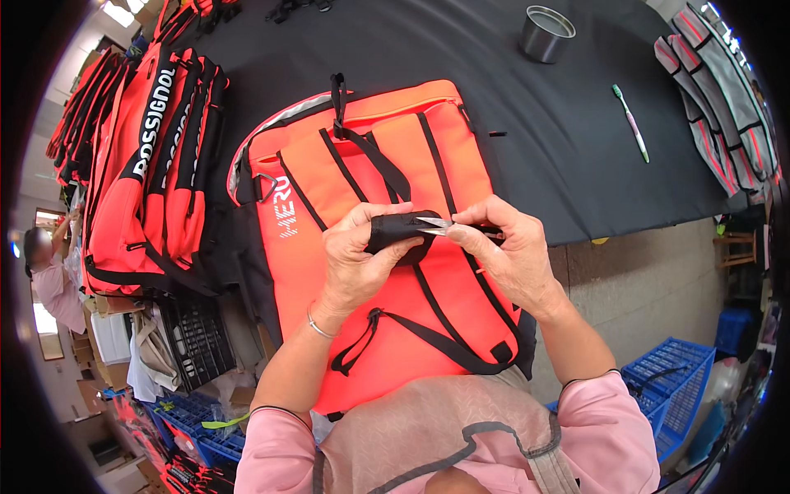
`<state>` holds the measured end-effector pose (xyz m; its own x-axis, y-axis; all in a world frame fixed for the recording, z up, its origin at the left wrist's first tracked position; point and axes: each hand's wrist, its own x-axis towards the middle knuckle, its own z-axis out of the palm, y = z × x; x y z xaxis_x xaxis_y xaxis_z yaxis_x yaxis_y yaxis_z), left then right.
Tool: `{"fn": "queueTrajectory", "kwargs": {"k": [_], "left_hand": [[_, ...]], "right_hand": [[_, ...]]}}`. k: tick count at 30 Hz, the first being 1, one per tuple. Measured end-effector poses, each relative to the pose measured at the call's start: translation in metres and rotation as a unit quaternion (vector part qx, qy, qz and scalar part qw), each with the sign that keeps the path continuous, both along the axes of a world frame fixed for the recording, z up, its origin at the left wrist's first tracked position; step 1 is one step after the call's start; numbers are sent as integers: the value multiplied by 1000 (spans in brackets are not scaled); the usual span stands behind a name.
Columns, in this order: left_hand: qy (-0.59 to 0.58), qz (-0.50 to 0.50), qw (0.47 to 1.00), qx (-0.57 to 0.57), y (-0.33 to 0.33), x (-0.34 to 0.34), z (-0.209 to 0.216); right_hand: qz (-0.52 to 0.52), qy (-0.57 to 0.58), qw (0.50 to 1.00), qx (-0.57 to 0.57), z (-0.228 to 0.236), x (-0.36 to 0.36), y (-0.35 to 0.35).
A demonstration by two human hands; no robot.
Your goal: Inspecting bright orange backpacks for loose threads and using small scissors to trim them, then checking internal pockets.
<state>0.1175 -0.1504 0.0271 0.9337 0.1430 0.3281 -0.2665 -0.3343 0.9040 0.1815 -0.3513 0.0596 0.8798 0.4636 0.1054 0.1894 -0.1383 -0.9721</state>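
A bright orange-red backpack [304,346] lies on the black-covered table in front of me, its black straps spread over it. Above its middle, my left hand [350,259] is closed round a black fabric piece [391,231], which looks like part of a strap. My right hand [514,259] grips a pair of small thread snips [436,226] near their blades. Both pointed metal blades show, lying against the black fabric. Whether they touch a thread is too small to tell.
Several orange-red and black backpacks [156,173] are stacked at the left. On the table [494,49] stand a metal cup [547,34] and a green-and-white toothbrush [631,123]. Grey bags [720,99] lie at the far right. A blue crate [675,387] sits lower right; another person [58,280] is far left.
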Motion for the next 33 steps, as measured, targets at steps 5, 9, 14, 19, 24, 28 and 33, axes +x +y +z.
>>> {"fn": "queueTrajectory", "kwargs": {"k": [5, 9, 14, 19, 24, 28, 33], "left_hand": [[11, -3, 1000, 1, -3, -1, 3], [21, -3, 1000, -4, -3, -1, 1], [4, -20, 1000, 2, 1, 1, -1], [3, -15, 1000, -6, 1, -2, -3], [23, -21, 999, -13, -4, -15, -7], [39, -26, 999, 21, -8, -44, -8], [41, -119, 973, 193, 0, -107, 1]], "right_hand": [[17, -37, 999, -31, -6, 6, 5], [23, -74, 996, -48, -7, 10, 6], [50, -44, 996, -56, -5, 13, 4], [39, 28, 999, 23, -6, 11, 4], [73, -5, 996, -51, -7, 8, -1], [20, 131, 991, 11, -14, 15, -7], [10, 119, 992, 28, -27, 4, -20]]}}
